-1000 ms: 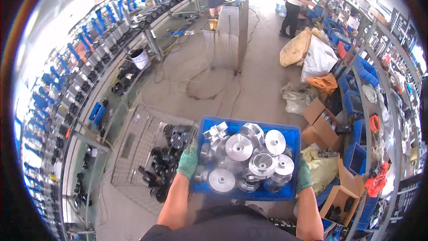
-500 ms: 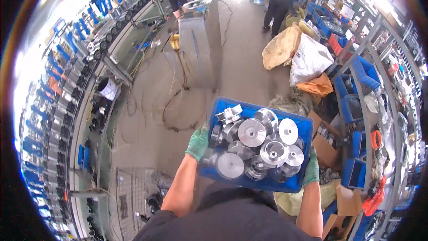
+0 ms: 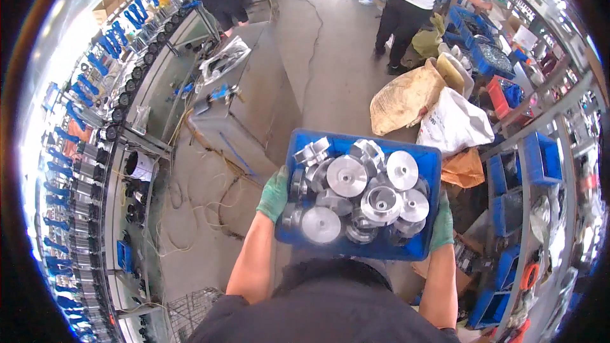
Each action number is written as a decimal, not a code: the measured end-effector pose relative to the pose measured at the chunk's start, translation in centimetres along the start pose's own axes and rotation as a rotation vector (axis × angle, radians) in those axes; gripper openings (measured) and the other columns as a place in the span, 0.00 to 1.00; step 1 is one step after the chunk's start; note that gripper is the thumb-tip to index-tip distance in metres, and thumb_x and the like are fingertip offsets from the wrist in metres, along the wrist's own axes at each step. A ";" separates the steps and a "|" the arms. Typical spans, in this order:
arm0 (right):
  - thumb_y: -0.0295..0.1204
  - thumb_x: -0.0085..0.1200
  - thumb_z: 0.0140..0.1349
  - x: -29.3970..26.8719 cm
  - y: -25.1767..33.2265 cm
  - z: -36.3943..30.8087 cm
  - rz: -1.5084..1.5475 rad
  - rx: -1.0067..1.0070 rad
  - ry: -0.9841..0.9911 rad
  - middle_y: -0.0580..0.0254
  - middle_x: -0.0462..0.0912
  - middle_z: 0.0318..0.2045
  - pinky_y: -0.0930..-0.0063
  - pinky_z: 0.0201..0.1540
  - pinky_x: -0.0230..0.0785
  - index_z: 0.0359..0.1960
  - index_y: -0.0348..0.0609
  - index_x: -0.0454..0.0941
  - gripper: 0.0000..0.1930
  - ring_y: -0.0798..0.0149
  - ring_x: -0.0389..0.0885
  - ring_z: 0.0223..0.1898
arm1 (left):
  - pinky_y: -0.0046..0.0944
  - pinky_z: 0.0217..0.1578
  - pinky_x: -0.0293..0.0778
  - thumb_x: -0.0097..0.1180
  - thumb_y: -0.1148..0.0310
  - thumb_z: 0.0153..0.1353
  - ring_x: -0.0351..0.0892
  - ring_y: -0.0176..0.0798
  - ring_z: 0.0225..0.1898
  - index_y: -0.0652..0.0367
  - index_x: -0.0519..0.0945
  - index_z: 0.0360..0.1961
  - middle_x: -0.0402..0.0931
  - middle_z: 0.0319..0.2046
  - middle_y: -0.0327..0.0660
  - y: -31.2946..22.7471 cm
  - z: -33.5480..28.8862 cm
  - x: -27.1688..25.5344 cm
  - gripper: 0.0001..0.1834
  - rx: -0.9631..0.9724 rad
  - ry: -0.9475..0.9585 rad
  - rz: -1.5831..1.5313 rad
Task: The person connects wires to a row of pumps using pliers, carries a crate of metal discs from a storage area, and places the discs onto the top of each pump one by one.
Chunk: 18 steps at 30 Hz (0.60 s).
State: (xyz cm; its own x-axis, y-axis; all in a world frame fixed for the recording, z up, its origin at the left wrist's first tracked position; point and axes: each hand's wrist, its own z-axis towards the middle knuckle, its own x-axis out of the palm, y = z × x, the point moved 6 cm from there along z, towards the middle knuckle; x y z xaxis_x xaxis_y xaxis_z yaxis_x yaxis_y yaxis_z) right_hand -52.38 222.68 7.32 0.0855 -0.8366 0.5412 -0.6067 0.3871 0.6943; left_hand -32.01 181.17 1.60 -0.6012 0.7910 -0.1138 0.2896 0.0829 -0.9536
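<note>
A blue plastic crate is held in front of my body, between both hands. Several shiny round metal parts, disc-faced with hubs and grooves, lie heaped inside it at various tilts. My left hand, in a green glove, grips the crate's left side. On the opposite side my right hand, gloved the same way, is closed on the crate's edge. The fingertips of both hands are partly hidden by the crate's walls.
A grey metal cabinet stands ahead on the left, hoses on the floor beside it. Stuffed sacks and a shelf rack with blue bins line the right. A long line of blue-and-metal units runs left. Two people work farther ahead.
I have moved forward along the aisle with the crate; the cabinet, sacks and people appear nearer. Both hands keep their hold on the crate.
</note>
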 end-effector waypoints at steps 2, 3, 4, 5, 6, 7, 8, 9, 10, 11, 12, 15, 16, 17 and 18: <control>0.49 0.44 0.76 -0.1 2.3 7.9 -0.075 -0.057 -0.036 0.61 0.76 0.64 0.64 0.67 0.66 0.69 0.41 0.69 0.29 0.61 0.75 0.62 | 0.37 0.52 0.76 0.37 0.46 0.78 0.79 0.32 0.49 0.67 0.76 0.59 0.82 0.51 0.42 -0.1 8.0 1.7 0.32 0.067 0.026 0.097; 0.48 0.43 0.77 0.1 3.2 11.7 -0.069 -0.056 -0.041 0.60 0.76 0.64 0.64 0.67 0.66 0.68 0.41 0.69 0.28 0.61 0.75 0.62 | 0.37 0.53 0.76 0.37 0.47 0.79 0.79 0.33 0.49 0.68 0.76 0.60 0.82 0.51 0.42 -0.5 12.0 2.9 0.32 0.059 0.036 0.076; 0.47 0.43 0.77 0.4 3.7 15.3 -0.067 -0.048 -0.047 0.60 0.76 0.63 0.64 0.67 0.66 0.68 0.40 0.69 0.28 0.61 0.75 0.62 | 0.37 0.53 0.76 0.36 0.48 0.79 0.79 0.33 0.49 0.67 0.76 0.61 0.81 0.52 0.43 0.0 16.7 3.4 0.32 0.030 0.051 0.057; 0.48 0.42 0.77 0.8 4.1 18.8 -0.090 -0.055 -0.042 0.60 0.76 0.63 0.64 0.67 0.67 0.68 0.41 0.70 0.28 0.61 0.75 0.61 | 0.37 0.53 0.76 0.35 0.48 0.79 0.78 0.33 0.50 0.67 0.75 0.62 0.81 0.53 0.43 0.8 20.4 4.2 0.32 -0.001 0.063 0.041; 0.49 0.42 0.77 1.7 4.7 22.6 -0.107 -0.070 -0.038 0.60 0.77 0.63 0.63 0.66 0.67 0.67 0.42 0.70 0.28 0.60 0.76 0.61 | 0.37 0.54 0.76 0.33 0.49 0.80 0.78 0.33 0.50 0.66 0.74 0.63 0.80 0.53 0.43 0.5 24.6 4.9 0.32 -0.025 0.081 0.029; 0.51 0.41 0.76 2.6 5.2 26.4 -0.150 -0.099 -0.021 0.60 0.78 0.63 0.62 0.66 0.68 0.67 0.43 0.71 0.29 0.59 0.77 0.61 | 0.37 0.54 0.76 0.32 0.49 0.80 0.78 0.33 0.50 0.66 0.74 0.63 0.80 0.54 0.43 -0.1 29.0 5.6 0.32 -0.003 0.111 0.036; 0.52 0.41 0.75 2.8 5.6 30.0 -0.192 -0.123 -0.045 0.60 0.78 0.62 0.62 0.66 0.68 0.67 0.44 0.71 0.30 0.59 0.77 0.61 | 0.37 0.55 0.75 0.31 0.48 0.80 0.78 0.34 0.51 0.64 0.73 0.64 0.80 0.54 0.43 -0.3 33.1 6.0 0.32 -0.042 0.137 0.045; 0.53 0.41 0.75 3.0 6.1 33.5 -0.236 -0.141 -0.079 0.60 0.78 0.62 0.62 0.66 0.68 0.68 0.45 0.71 0.30 0.59 0.78 0.61 | 0.38 0.56 0.75 0.30 0.48 0.80 0.78 0.35 0.52 0.63 0.73 0.65 0.80 0.54 0.42 -1.6 36.8 6.7 0.32 -0.090 0.169 0.055; 0.54 0.41 0.74 3.8 6.7 36.3 -0.275 -0.160 -0.116 0.60 0.79 0.62 0.61 0.66 0.68 0.68 0.46 0.71 0.31 0.59 0.78 0.60 | 0.39 0.57 0.75 0.30 0.47 0.80 0.79 0.36 0.53 0.62 0.73 0.65 0.79 0.55 0.42 -2.5 39.7 8.2 0.32 -0.158 0.205 -0.092; 0.54 0.42 0.74 4.6 7.2 38.8 -0.254 -0.145 -0.129 0.60 0.79 0.62 0.61 0.65 0.68 0.68 0.46 0.71 0.31 0.59 0.78 0.60 | 0.40 0.57 0.76 0.30 0.47 0.80 0.79 0.37 0.54 0.61 0.73 0.65 0.79 0.56 0.42 -3.2 43.4 9.6 0.32 -0.245 0.233 -0.248; 0.54 0.42 0.74 7.2 7.2 41.2 -0.220 -0.128 -0.138 0.60 0.79 0.62 0.61 0.65 0.68 0.68 0.46 0.71 0.31 0.59 0.78 0.60 | 0.41 0.58 0.76 0.30 0.46 0.80 0.79 0.37 0.54 0.61 0.73 0.65 0.79 0.57 0.42 -4.8 46.6 10.1 0.32 -0.313 0.237 -0.404; 0.54 0.44 0.73 13.0 8.3 48.8 -0.151 -0.077 -0.187 0.61 0.79 0.62 0.62 0.65 0.69 0.68 0.46 0.71 0.31 0.59 0.78 0.60 | 0.43 0.57 0.77 0.30 0.45 0.79 0.81 0.39 0.53 0.61 0.73 0.65 0.80 0.56 0.44 -5.0 58.8 7.9 0.33 -0.278 0.174 -0.156; 0.54 0.44 0.72 15.9 9.5 51.2 -0.233 -0.081 -0.169 0.61 0.79 0.62 0.62 0.64 0.69 0.68 0.46 0.71 0.31 0.59 0.78 0.60 | 0.44 0.57 0.76 0.30 0.45 0.79 0.81 0.41 0.52 0.62 0.73 0.65 0.80 0.55 0.45 -6.3 62.7 7.2 0.34 -0.231 0.153 -0.042; 0.54 0.44 0.72 18.3 10.0 53.6 -0.193 -0.052 -0.175 0.61 0.78 0.62 0.63 0.65 0.69 0.68 0.46 0.71 0.31 0.60 0.78 0.60 | 0.44 0.57 0.76 0.30 0.44 0.79 0.81 0.43 0.52 0.63 0.74 0.64 0.80 0.55 0.48 -7.3 66.3 6.5 0.35 -0.248 0.126 -0.019; 0.53 0.45 0.72 19.9 10.5 56.1 -0.163 -0.031 -0.182 0.61 0.78 0.62 0.63 0.65 0.68 0.68 0.46 0.71 0.31 0.60 0.77 0.60 | 0.45 0.57 0.75 0.30 0.43 0.78 0.81 0.45 0.52 0.64 0.74 0.63 0.80 0.54 0.50 -8.4 69.7 6.4 0.36 -0.262 0.104 -0.008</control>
State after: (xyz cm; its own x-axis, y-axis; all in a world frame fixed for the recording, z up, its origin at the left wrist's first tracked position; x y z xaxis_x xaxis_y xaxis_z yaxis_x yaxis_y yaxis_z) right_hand -101.42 188.33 -1.27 0.0343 -0.9440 0.3282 -0.5714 0.2509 0.7813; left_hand -90.18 143.31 -10.54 -0.5280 0.8468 -0.0647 0.4762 0.2322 -0.8481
